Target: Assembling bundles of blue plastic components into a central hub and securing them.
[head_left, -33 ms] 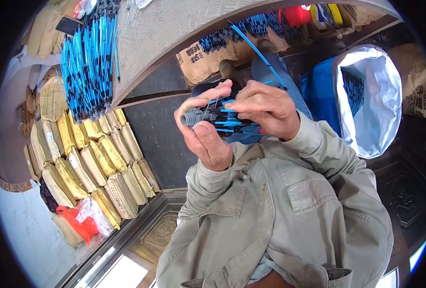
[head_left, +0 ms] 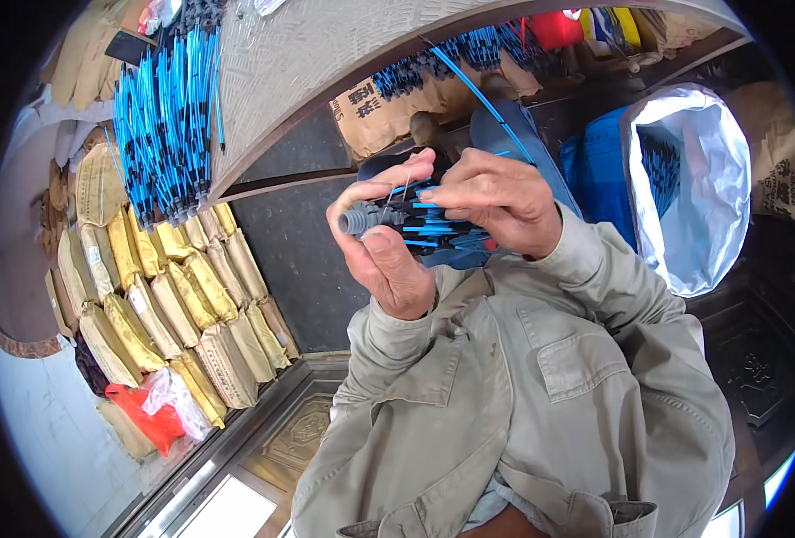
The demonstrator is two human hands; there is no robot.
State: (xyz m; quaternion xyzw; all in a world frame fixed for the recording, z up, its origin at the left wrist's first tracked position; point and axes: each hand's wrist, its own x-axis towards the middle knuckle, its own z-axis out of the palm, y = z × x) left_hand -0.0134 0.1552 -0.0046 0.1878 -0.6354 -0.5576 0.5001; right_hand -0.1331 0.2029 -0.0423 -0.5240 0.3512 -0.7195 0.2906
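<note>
Gripping a blue-black bundle [head_left: 424, 231], left hand [head_left: 393, 267] curled, right hand [head_left: 509, 202] pinching strands [head_left: 426, 206], between table edge [head_left: 326, 105] and jacket [head_left: 460, 394]

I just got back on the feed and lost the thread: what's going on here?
The person's left hand holds a bundle of blue and black stems, grey ends toward the picture's left. The right hand is at the bundle's upper side; whether its fingertips grip a piece is hard to tell. A pile of similar stems lies at the edge of the table, and more show inside the white-lined sack at right.
</note>
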